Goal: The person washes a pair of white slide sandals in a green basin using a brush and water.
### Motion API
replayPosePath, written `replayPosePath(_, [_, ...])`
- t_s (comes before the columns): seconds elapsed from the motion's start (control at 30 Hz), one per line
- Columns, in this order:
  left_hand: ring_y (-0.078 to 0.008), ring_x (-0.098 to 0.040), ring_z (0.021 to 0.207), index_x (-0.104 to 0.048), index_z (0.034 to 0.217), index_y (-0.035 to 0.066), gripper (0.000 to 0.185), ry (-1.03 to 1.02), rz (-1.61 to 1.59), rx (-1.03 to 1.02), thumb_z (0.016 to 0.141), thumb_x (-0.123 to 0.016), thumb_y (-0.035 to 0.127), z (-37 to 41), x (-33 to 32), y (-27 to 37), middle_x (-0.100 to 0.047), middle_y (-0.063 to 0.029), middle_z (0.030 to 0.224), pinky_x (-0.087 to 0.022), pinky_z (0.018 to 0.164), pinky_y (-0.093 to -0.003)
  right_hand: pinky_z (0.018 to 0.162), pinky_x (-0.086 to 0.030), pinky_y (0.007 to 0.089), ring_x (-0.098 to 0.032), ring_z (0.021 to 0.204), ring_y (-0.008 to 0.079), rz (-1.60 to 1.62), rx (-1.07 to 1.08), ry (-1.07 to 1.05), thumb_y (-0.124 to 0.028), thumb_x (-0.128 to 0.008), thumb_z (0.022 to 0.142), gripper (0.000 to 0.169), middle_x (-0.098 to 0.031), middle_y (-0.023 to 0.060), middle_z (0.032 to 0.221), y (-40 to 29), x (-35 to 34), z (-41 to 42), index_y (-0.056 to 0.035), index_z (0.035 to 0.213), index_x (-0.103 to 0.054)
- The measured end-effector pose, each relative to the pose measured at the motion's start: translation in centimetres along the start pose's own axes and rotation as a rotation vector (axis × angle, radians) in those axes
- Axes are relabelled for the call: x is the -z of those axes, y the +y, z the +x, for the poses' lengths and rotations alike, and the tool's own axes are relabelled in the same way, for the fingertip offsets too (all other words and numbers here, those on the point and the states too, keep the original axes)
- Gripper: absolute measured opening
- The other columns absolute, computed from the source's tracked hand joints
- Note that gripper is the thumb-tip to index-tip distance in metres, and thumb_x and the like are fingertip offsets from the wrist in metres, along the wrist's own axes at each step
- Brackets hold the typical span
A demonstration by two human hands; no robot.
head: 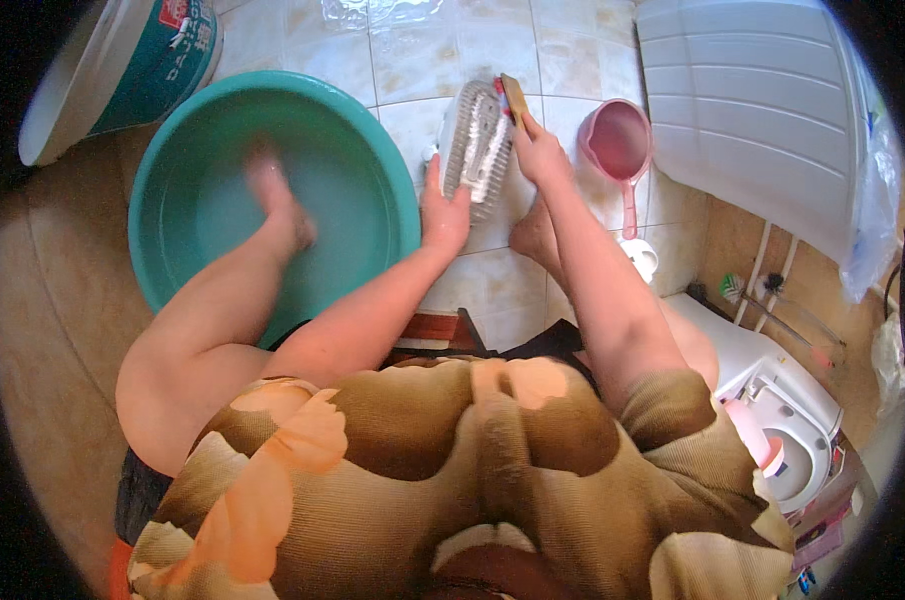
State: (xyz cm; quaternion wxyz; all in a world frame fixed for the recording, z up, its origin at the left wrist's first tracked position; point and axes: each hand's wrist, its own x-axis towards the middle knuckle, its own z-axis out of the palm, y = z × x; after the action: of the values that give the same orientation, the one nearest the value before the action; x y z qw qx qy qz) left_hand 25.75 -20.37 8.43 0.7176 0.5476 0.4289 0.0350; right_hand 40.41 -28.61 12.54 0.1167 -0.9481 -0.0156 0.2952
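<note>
A shoe (476,150) with a ridged, pale grey sole lies sole up on the tiled floor in front of me. My left hand (445,214) grips its near end, thumb and fingers on either side. A wooden-backed scrub brush (514,97) with red bristles is in my right hand (541,154), its bristle side against the far right edge of the shoe. To the left stands a large green plastic basin (411,217) of cloudy water, with one bare foot in it. A pink plastic dipper (619,139) rests on the floor to the right of my right hand.
A large bucket (141,67) with printed writing stands at the upper left. A white ribbed panel (737,112) rises at the upper right. A small white object (640,259) lies below the dipper's handle. At the lower right is a toilet (794,450), with toilet brushes (731,286) near the wall.
</note>
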Motion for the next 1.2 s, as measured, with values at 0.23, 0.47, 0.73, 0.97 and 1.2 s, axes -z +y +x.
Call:
replayPosePath(0.23, [-0.0314, -0.046, 0.118, -0.031, 0.136, -0.005, 0.062, 0.107, -0.029, -0.023, 0.078, -0.053, 0.005, 0.7, 0.0, -0.9, -0.045, -0.0252, 0.129, -0.033, 0.102, -0.0339, 0.111, -0.004, 0.0457, -0.007, 0.136, 0.0445, 0.119, 0.602, 0.243, -0.027, -0.054, 0.085, 0.045, -0.013, 0.0331, 0.145, 5.4, -3.5, -6.7, -0.0113, 0.127, -0.054])
replayPosePath(0.47, [-0.0254, -0.052, 0.111, -0.033, 0.136, -0.002, 0.058, 0.161, 0.050, -0.115, 0.082, -0.052, 0.007, 0.9, -0.5, -1.1, -0.051, -0.0193, 0.125, -0.039, 0.096, -0.0335, 0.094, -0.038, 0.0399, -0.057, 0.102, 0.0382, 0.031, 0.072, 0.027, -0.037, -0.044, 0.088, 0.047, -0.060, 0.0264, 0.100, -3.8, 2.0, -3.7, -0.0193, 0.131, -0.048])
replayPosePath(0.73, [-0.0273, -0.047, 0.115, -0.028, 0.139, -0.001, 0.060, 0.107, -0.158, 0.043, 0.084, -0.050, 0.007, 0.7, -0.3, 1.0, -0.043, -0.0183, 0.130, -0.040, 0.095, -0.0337, 0.107, -0.023, 0.0375, -0.024, 0.133, 0.0400, 0.170, 0.334, 0.015, -0.015, -0.056, 0.085, 0.041, -0.027, 0.0301, 0.140, 2.5, -1.4, -10.6, -0.0083, 0.125, -0.054])
replayPosePath(0.97, [-0.0226, -0.051, 0.112, -0.034, 0.135, -0.002, 0.058, 0.168, -0.108, -0.004, 0.083, -0.054, 0.009, 1.5, -1.0, 0.1, -0.051, -0.0167, 0.125, -0.039, 0.096, -0.0324, 0.099, -0.032, 0.0441, -0.038, 0.119, 0.0440, 0.156, 0.047, -0.153, -0.030, -0.054, 0.084, 0.048, -0.039, 0.0350, 0.129, -3.0, 1.9, -4.0, -0.0341, 0.131, -0.047])
replayPosePath(1.2, [-0.0247, -0.053, 0.111, -0.034, 0.137, 0.002, 0.061, 0.099, -0.029, 0.029, 0.080, -0.054, 0.009, 1.0, -0.4, 1.0, -0.053, -0.0178, 0.124, -0.039, 0.096, -0.0328, 0.090, -0.041, 0.0407, -0.056, 0.101, 0.0404, -0.389, 0.543, 0.496, -0.037, -0.042, 0.090, 0.046, -0.062, 0.0264, 0.100, 4.1, -2.7, -3.4, -0.0200, 0.132, -0.046])
